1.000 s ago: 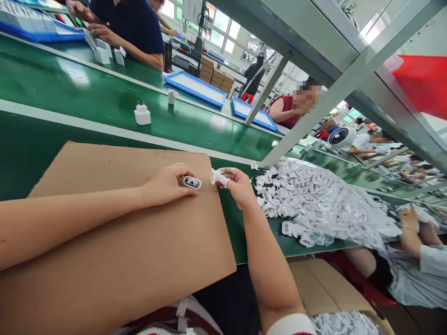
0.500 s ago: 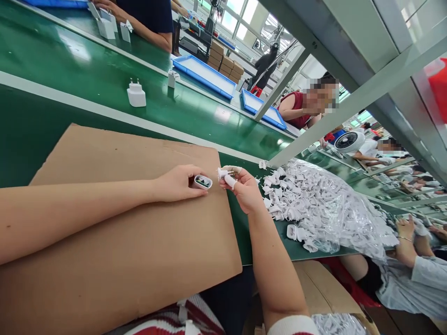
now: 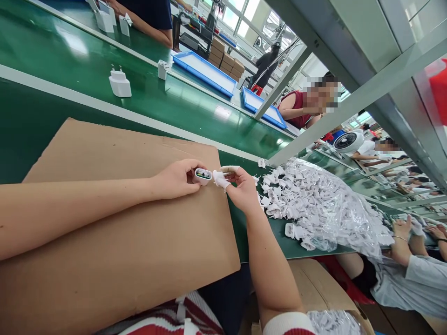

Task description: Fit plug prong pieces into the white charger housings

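My left hand (image 3: pixel 176 180) grips a white charger housing (image 3: pixel 204 182) between thumb and fingers. Its open end faces right and shows a circuit board inside. Close beside that opening, my right hand (image 3: pixel 242 188) has white covers on its fingertips and pinches a small white plug cap, now mostly hidden by the fingers. Whether the cap touches the housing, I cannot tell. Both hands are over a brown cardboard sheet (image 3: pixel 139 242). Right of them lies a heap of white plug caps (image 3: pixel 289 195), partly under clear plastic (image 3: pixel 345 214).
Beyond the cardboard, a charger with two pins (image 3: pixel 120 84) stands on the green conveyor belt (image 3: pixel 146 100), with another white charger (image 3: pixel 162 70) farther off. Blue trays (image 3: pixel 206 72) line the far side. A metal post (image 3: pixel 296 135) rises behind the heap. Co-workers sit opposite and at right.
My right hand has brought the plug cap left, up to the housing's open end, and its fingers now cover the cap. The chargers on the belt appear farther left.
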The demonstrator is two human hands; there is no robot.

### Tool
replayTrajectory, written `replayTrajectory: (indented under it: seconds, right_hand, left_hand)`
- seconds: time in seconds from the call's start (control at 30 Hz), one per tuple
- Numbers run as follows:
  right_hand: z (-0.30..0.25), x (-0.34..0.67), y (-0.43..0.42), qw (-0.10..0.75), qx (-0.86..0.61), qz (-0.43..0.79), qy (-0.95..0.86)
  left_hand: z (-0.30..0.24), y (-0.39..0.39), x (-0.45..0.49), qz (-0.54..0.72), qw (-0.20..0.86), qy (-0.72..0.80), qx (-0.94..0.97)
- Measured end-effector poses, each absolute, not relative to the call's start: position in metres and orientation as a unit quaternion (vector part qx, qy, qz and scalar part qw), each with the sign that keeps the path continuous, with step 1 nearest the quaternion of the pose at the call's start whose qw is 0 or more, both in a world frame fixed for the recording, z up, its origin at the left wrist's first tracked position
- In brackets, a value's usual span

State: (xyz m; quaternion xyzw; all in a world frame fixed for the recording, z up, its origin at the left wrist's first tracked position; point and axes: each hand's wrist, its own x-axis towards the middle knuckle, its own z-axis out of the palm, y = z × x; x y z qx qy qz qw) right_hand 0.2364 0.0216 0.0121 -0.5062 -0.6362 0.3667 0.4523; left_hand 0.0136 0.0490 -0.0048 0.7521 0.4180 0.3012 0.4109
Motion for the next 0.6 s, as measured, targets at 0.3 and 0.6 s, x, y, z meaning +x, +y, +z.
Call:
replayTrajectory:
  seconds: [0.3,0.6]
  right_hand:
    - [0.0111,0.2291,0.0239,0.472,-0.507,0.433,-0.577]
    - [0.0177,0.2343,0.0195,0.420,-0.430,0.587,-0.542]
  left_hand:
    - [0.0017,0.0459,0.0160,0.294,0.360,0.501,0.731]
    - [-0.0068,0.0463,0.0142,0.309,0.412,0.413,0.751]
